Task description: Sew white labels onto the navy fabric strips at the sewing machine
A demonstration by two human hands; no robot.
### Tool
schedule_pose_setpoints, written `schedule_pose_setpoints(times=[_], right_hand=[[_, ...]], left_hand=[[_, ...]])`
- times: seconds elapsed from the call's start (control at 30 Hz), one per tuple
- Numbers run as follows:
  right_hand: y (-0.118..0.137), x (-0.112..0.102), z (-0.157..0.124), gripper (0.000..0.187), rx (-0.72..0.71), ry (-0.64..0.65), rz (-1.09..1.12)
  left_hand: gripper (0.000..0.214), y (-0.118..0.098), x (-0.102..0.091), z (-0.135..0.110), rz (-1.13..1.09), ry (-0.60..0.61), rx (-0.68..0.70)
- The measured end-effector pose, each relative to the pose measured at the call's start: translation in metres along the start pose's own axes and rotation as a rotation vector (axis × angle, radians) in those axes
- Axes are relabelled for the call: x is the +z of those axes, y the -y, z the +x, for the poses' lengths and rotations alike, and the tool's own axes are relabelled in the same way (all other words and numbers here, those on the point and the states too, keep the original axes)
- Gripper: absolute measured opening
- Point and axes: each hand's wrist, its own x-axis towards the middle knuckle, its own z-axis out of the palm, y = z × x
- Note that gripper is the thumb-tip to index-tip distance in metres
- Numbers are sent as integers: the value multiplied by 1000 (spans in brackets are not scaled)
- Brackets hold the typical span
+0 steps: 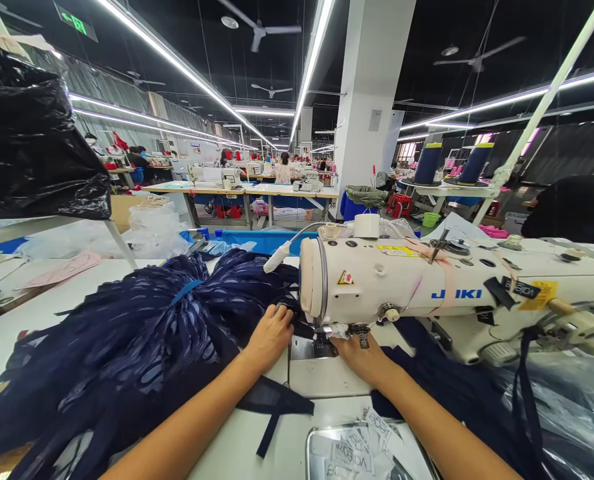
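A white sewing machine [377, 280] with blue lettering stands before me, its head over a metal needle plate [304, 348]. To the left of the needle, my left hand [271, 337] is closed, its curled fingers gripping dark navy fabric [277, 319]. My right hand [359, 357] reaches in at the right side of the presser foot [323, 343]. The machine's parts hide most of its fingers, so I cannot tell what they hold. Beside my left arm lies a big bundle of navy garment pieces [141, 327], gathered by a blue tie [187, 291].
In front of the machine, a metal tray [313, 443] holds several printed labels [354, 450]. More navy fabric [427, 380] and clear plastic [571, 393] lie to the right. A black plastic bag [31, 140] hangs at upper left. Thread cones [427, 163] and other people's worktables [277, 189] stand beyond.
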Motion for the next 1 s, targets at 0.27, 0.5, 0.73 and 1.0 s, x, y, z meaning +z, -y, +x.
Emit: schedule_pose_setpoints(times=[0.27,0.5,0.73,1.0], right_hand=[[-2,-19,-1,32,-169,80,-136],[2,-14,-8,30,-166,50,-267],[3,-13,-8,21,-84,45,-215],[13,-8,-10,23,121,58,-7]], left_hand=[[15,-19,-19,-23,-41,-45,81],[14,-18,-17,-26,-39,-121,42],[19,-26,-19,-24,-78,-208,-14],[11,-51,-20,-36,-289,87,-158]])
